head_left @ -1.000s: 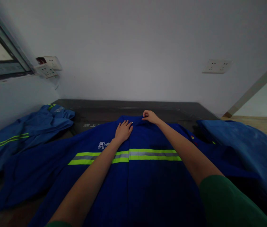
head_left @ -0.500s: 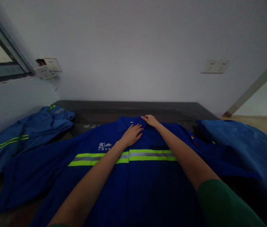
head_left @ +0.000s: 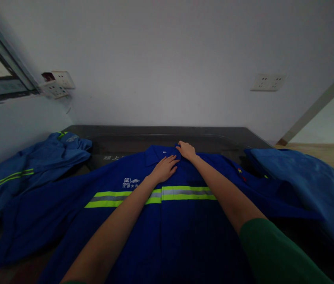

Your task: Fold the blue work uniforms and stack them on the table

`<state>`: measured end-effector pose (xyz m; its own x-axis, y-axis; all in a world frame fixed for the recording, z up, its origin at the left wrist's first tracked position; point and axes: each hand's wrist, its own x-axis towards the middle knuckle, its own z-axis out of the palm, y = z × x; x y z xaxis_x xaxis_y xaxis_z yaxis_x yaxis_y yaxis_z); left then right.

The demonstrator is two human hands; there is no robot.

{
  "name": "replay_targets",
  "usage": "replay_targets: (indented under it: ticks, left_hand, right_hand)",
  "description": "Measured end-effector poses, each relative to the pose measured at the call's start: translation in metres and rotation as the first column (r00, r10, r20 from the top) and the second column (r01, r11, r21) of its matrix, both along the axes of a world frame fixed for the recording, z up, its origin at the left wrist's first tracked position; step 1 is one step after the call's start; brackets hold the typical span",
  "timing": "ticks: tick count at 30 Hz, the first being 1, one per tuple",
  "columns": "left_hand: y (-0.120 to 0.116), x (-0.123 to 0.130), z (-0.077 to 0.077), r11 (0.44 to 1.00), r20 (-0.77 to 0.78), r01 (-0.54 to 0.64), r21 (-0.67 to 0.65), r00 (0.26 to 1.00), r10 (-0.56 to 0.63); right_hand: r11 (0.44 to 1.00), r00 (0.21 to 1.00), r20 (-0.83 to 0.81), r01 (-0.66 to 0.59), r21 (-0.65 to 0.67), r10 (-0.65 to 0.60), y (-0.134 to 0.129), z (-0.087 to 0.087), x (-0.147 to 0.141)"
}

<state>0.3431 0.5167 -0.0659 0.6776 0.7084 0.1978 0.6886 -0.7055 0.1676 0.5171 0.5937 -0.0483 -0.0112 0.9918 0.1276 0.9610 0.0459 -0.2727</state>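
Note:
A dark blue work jacket with a yellow-green and grey reflective stripe lies front up, its collar towards the wall and its sleeves spread to both sides. My left hand rests flat on the upper chest just below the collar, fingers apart. At the right side of the collar, my right hand has its fingers bent round the collar's edge, pinching the cloth. A white logo shows on the jacket's left-hand chest in view, and a small coloured badge on the right-hand sleeve.
Lighter blue clothing with yellow-green stripes lies crumpled at the left. Another blue cloth pile lies at the right. The dark table's raised back edge runs along the wall, which bears sockets.
My right hand has shifted slightly, and its fingers are now more curled on the collar's edge, which is lifted a little. My left hand stays in place.

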Motion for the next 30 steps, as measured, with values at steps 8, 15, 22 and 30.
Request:
replay_targets:
  ticks: [8, 15, 22, 30]
  left_hand:
    - [0.013, -0.011, 0.012, 0.992, 0.177, -0.124, -0.023, 0.976, 0.126]
    - [0.038, -0.066, 0.005, 0.885, 0.016, -0.466, 0.001, 0.885, 0.466]
    - [0.037, -0.066, -0.003, 0.858, -0.062, -0.513, -0.033, 0.858, 0.51]
    - [0.035, -0.065, -0.002, 0.832, -0.061, -0.553, -0.042, 0.833, 0.551]
  right_hand:
    - [0.991, 0.991, 0.08, 0.111, -0.068, -0.106, -0.011, 0.011, -0.002]
    - [0.989, 0.985, 0.112, 0.136, -0.058, -0.129, -0.018, 0.011, -0.004]
    - [0.988, 0.979, 0.138, 0.156, -0.018, -0.152, -0.021, 0.006, -0.004]
    - [0.987, 0.986, 0.138, 0.073, 0.142, -0.093, -0.04, 0.011, 0.014]
